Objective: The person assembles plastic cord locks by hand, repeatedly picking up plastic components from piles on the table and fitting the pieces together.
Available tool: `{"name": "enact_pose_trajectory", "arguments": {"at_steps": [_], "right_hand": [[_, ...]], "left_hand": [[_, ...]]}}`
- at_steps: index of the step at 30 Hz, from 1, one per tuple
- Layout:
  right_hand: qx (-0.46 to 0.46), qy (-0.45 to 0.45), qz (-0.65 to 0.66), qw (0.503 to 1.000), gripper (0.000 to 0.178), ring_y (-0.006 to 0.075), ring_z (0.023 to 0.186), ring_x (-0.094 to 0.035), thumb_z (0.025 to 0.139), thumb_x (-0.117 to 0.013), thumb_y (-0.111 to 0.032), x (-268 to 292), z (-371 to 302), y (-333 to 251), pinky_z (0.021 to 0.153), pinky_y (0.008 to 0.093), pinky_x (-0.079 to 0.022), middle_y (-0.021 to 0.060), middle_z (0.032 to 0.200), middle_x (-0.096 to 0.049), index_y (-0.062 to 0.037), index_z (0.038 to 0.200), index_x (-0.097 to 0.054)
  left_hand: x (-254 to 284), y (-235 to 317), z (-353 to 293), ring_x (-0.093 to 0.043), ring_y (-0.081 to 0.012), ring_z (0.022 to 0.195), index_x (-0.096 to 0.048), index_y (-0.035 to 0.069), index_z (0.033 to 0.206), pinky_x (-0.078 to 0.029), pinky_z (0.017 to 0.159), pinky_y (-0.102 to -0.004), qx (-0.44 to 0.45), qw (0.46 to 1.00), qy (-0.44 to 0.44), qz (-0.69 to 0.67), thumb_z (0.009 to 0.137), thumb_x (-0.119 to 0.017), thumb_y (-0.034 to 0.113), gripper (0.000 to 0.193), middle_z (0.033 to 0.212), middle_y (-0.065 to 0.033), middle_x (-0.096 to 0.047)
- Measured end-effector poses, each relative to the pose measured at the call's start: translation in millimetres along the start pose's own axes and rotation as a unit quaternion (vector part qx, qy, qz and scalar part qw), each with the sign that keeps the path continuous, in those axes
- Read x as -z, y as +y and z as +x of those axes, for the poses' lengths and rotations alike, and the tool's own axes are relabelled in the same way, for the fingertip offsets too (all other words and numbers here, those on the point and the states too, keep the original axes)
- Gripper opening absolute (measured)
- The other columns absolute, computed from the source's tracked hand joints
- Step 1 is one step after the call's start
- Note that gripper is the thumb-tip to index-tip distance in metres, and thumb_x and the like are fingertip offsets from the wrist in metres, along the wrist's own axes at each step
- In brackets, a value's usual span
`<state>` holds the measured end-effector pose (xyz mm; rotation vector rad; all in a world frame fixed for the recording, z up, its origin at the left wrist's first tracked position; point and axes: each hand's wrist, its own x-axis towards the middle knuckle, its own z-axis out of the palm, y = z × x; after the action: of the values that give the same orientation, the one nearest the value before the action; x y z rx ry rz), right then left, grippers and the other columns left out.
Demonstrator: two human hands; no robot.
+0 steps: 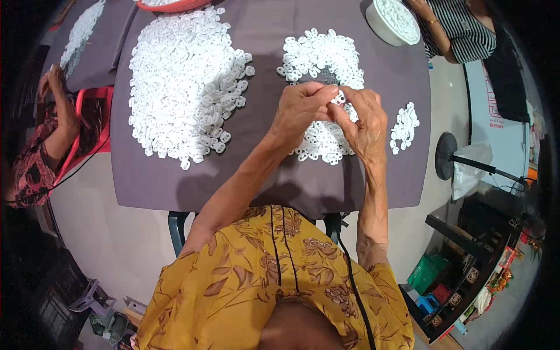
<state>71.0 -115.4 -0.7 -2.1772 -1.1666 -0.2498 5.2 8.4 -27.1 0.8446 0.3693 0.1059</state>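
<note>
My left hand [302,109] and my right hand [364,122] meet above the table, fingers pinched together. Between their fingertips is a small white plastic piece [338,98] with dark holes, held by both. Below and around them spreads a middle pile of like white pieces [322,143], partly hidden by my hands. Just beyond my fingers, a patch of small dark bits [328,76] lies among the far part of that pile [326,49]; their kind is too small to make out.
A much larger heap of white pieces [175,87] covers the table's left; a small cluster [403,128] lies right. A white tub [394,23] and a red basket [175,6] stand at the far edge. One person [466,29] is far right, another [52,134] left beside a red chair [96,119].
</note>
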Motion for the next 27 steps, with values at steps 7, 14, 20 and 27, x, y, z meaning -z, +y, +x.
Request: {"name": "enact_pose_trajectory", "arguments": {"at_steps": [7,14,20,27], "right_hand": [[0.032,-0.015,0.031,0.999,0.023,0.0238,0.063,-0.052,0.071,-0.066,-0.012,-3,1,8,0.071,0.0352,-0.038,0.0085,0.065,-0.053,0.0006,0.089,-0.059],[0.033,-0.001,-0.003,0.999,0.025,0.0229,0.06,-0.051,0.071,-0.067,-0.016,-7,0,4,0.07,0.0352,-0.038,0.0072,0.062,-0.052,0.0,0.088,-0.058],[0.034,0.006,-0.004,0.999,0.026,0.0236,0.059,-0.05,0.07,-0.068,-0.017,-9,-1,5,0.068,0.0352,-0.038,0.0077,0.059,-0.051,0.0012,0.085,-0.058],[0.036,-0.012,0.004,0.999,0.025,0.0238,0.058,-0.049,0.071,-0.067,-0.017,-9,-1,7,0.066,0.0345,-0.037,0.0081,0.059,-0.049,0.0013,0.085,-0.058]], "left_hand": [[0,-6,2,-0.055,-0.0092,0.061,-0.059,-0.005,0.079,-0.047,0.057,-0.021,-0.008,1.0,0.012,-0.001,0.082,-0.058,0.018,0.023,0.069,-0.0058,-0.057],[3,-7,2,-0.059,-0.01,0.067,-0.059,-0.001,0.087,-0.049,0.064,-0.0217,0.01,1.0,-0.019,0.001,0.082,-0.06,0.019,0.021,0.077,-0.0055,-0.06],[2,-11,3,-0.058,-0.0096,0.069,-0.06,0.0,0.085,-0.049,0.064,-0.0217,0.025,1.0,0.008,-0.007,0.082,-0.059,0.019,0.019,0.077,-0.004,-0.059],[-1,-15,2,-0.057,-0.0086,0.067,-0.059,0.001,0.083,-0.049,0.063,-0.0211,0.023,0.999,0.033,-0.019,0.082,-0.059,0.018,0.017,0.075,-0.0029,-0.058]]}}
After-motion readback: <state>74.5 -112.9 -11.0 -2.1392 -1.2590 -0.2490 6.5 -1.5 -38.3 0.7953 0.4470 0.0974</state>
